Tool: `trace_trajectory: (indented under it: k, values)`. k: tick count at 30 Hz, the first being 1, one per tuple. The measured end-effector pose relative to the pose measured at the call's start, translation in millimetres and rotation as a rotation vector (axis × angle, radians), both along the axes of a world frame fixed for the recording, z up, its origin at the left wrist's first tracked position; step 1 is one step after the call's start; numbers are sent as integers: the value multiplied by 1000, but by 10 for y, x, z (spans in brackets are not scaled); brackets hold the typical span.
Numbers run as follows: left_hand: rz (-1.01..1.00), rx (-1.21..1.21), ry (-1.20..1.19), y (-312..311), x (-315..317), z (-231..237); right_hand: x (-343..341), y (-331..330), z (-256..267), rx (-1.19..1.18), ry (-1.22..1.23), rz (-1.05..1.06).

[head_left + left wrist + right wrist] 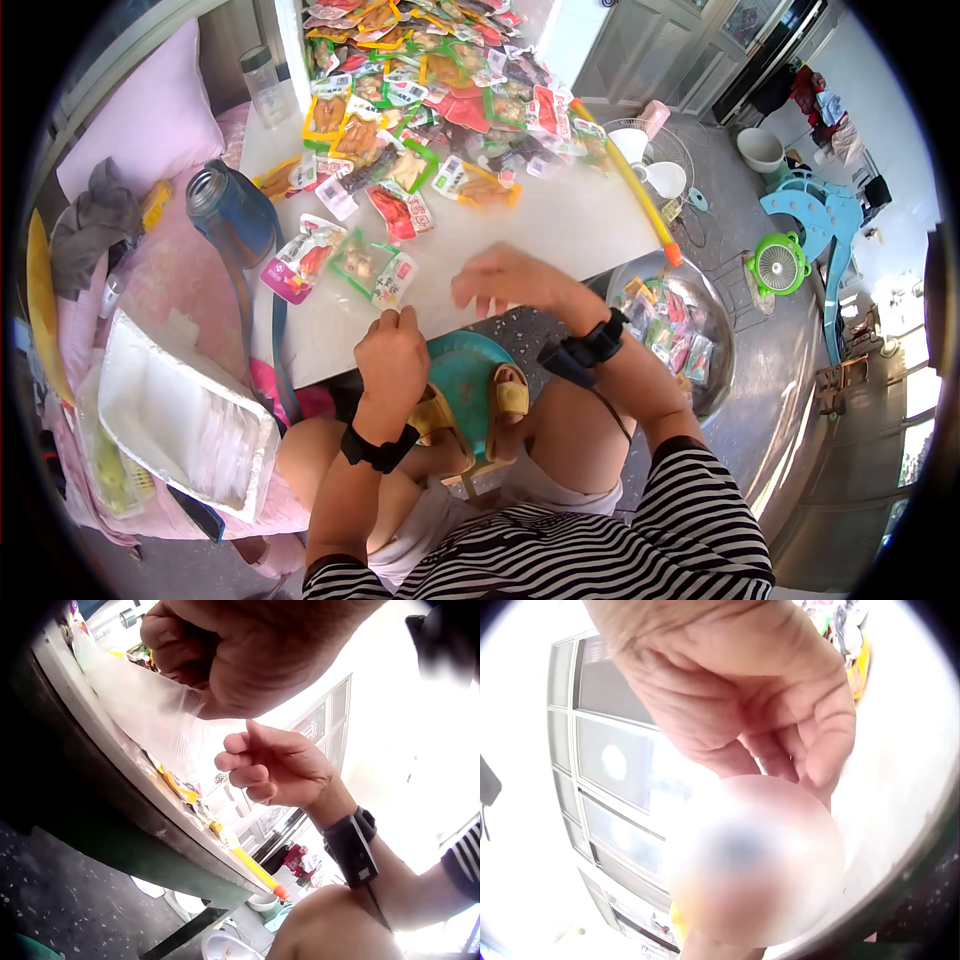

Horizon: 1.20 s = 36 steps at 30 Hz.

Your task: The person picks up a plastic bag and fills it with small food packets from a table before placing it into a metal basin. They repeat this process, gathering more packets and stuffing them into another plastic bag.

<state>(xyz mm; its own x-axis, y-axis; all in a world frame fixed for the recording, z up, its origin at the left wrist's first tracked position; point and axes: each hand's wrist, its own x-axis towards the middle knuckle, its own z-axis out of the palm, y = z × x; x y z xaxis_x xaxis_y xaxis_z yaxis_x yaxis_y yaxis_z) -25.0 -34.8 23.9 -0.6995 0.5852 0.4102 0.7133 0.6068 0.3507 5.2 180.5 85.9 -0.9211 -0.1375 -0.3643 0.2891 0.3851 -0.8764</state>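
Observation:
My left hand point(388, 360) is at the near edge of the white table point(580, 225), its curled fingers pinching a clear plastic bag point(142, 697) in the left wrist view. Just beyond it lies a clear green-edged snack packet point(368, 266), beside a purple and white packet point(303, 260). To the right, my right hand point(507, 280) hovers over the table edge, fingers loosely bent and holding nothing. A red packet point(402, 210) and a yellow-edged packet point(478, 184) lie farther back.
Many snack packets point(400, 95) heap at the table's back. A yellow tube point(635, 190) lines the right edge. Below right stands a metal basin point(722, 375) of packets. On the left are a blue bottle point(235, 210) and a white foam box point(185, 400).

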Motion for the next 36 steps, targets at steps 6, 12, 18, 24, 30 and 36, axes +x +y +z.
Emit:
trace_trajectory:
  k: [6, 12, 18, 24, 30, 36]
  values:
    - [-21, -99, -80, 23, 5, -95, -679, 1077, 299, 335, 181, -470]
    - [-32, -275, -120, 24, -20, -87, -1571, 2141, -272, 1188, 481, -531]
    - [-50, -226, -138, 56, -69, -59, -2039, 2309, -656, 1102, 523, -555]
    - [-33, -198, -141, 73, -72, -95, -1729, 2079, -430, 1071, 590, -465]
    - [-36, -85, -115, 69, -60, -158, -1080, 1833, -287, 897, 748, -663]
    - [-11, 89, -52, 114, -42, -257, 279, 711, 129, 23, 276, -518]
